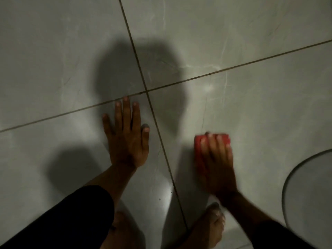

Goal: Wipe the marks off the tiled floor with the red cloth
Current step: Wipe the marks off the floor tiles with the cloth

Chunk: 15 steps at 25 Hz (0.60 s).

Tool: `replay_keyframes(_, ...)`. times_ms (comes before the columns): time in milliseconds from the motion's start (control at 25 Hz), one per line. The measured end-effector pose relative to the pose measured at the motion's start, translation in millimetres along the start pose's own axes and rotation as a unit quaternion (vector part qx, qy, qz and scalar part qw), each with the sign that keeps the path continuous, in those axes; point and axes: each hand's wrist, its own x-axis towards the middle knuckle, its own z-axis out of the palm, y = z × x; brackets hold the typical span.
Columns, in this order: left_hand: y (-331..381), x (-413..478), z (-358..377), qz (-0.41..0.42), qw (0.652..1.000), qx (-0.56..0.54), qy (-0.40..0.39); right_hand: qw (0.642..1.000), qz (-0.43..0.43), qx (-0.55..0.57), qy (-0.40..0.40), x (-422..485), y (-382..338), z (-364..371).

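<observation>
Left hand [126,139] open and flat on tiled floor [53,51] for support, right hand [216,159] closed over red cloth [198,146], pressing to rub marks.

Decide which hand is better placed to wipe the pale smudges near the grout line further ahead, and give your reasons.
Right. The right hand already presses the red cloth on the same tile as the smudges; the left hand lies flat and empty, bracing.

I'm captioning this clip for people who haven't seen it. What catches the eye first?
The red cloth, the only bright colour, lies on the grey floor at lower right under the right hand. The left hand lies flat near the tile joint crossing, with a large dark shadow above it.
</observation>
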Motion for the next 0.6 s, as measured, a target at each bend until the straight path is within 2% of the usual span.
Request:
replay_keyframes(80,0.2,0.0,1.3,0.000,1.000,0.003,0.007,0.993,0.098,0.008,0.064,81.5,10.6,-8.7)
replay_keyframes(160,-1.2,-0.1,2.0,0.000,1.000,-0.004,0.010,0.989,0.109,0.056,0.079,131.3,-25.0,-9.1)
replay_keyframes(280,-1.3,-1.3,0.4,-0.001,1.000,-0.003,0.008,0.994,-0.035,0.097,0.042,73.5,-70.3,7.6)
replay_keyframes(360,-0.9,-0.7,0.4,-0.005,1.000,-0.004,-0.003,0.996,-0.080,0.050,0.003,5.4,-50.0,7.4)
replay_keyframes(400,-1.2,-1.3,0.4,-0.006,1.000,-0.007,-0.005,0.997,-0.069,0.030,-0.006,-9.5,-26.7,2.5)
replay_keyframes(480,-1.9,-1.4,2.5,-0.002,1.000,-0.008,-0.004,1.000,0.011,0.014,0.011,9.2,28.1,-8.1)
replay_keyframes(600,-4.1,-0.6,5.6,0.006,1.000,0.002,0.001,0.989,0.128,0.014,0.066,121.4,70.0,-32.7)
